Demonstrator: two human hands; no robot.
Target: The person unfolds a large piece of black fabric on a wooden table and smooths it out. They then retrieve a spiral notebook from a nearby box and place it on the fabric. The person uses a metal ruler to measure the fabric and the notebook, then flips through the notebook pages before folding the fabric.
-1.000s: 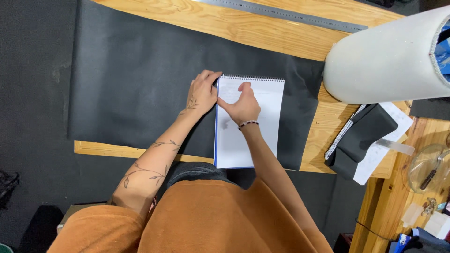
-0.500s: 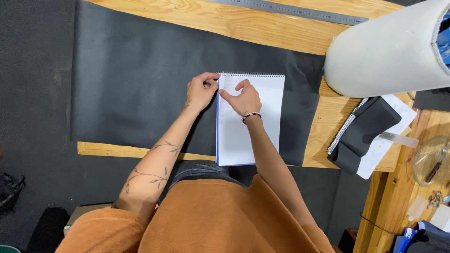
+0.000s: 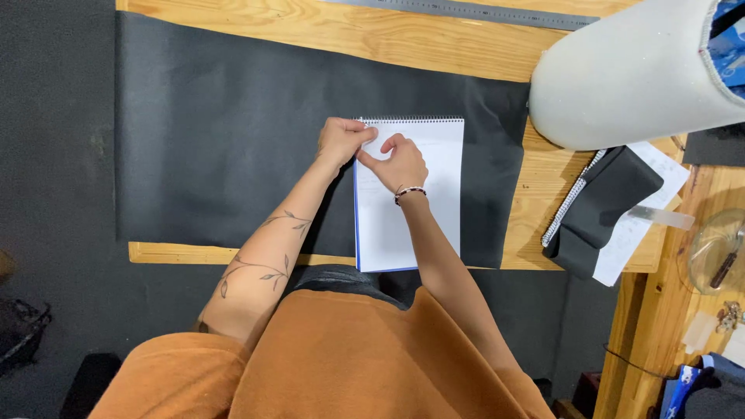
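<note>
No screens, signs or labels show. The only likely package is a blue printed wrapper (image 3: pixel 729 46) at the top right corner, tucked inside the open end of a large pale grey roll (image 3: pixel 621 77).

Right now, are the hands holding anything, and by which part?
Both hands are at the notepad's top-left corner by the spiral. The left hand and right hand seem to pinch a page there; the grip itself can't be seen.

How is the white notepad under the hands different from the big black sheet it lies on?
The notepad is white and small; the black sheet is dark and much wider. The notepad has a wire spiral along its top edge; the sheet has none. The left hand and right hand touch the notepad. Both lie flat.
</note>
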